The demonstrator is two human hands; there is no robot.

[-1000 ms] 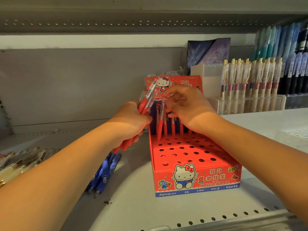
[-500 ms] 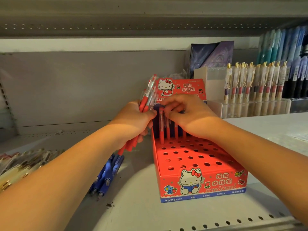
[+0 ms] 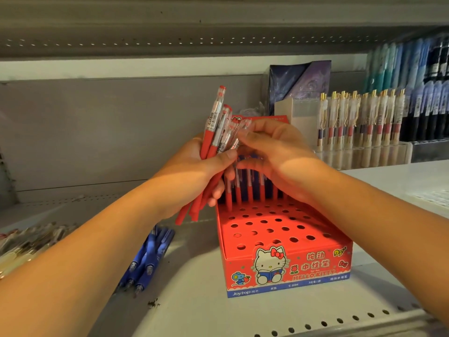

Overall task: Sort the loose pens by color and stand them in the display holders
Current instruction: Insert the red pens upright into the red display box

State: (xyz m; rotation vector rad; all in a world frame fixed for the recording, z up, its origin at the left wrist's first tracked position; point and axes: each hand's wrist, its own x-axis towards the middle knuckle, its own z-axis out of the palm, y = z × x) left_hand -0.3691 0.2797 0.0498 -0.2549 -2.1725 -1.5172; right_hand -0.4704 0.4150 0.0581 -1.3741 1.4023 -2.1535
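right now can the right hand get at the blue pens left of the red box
Probably, once freed: the right hand is pinching the red pens in the left hand, but bare shelf beside the display box leaves the blue pens exposed.

Right hand (image 3: 279, 156) is off the far row of the red holder (image 3: 279, 229), now up and left at the red pen bundle (image 3: 213, 132), fingertips (image 3: 244, 137) on the clear barrels; pinch unclear. Left hand (image 3: 201, 166) holds the bundle higher. The far-row pens (image 3: 250, 188) now stand untouched.
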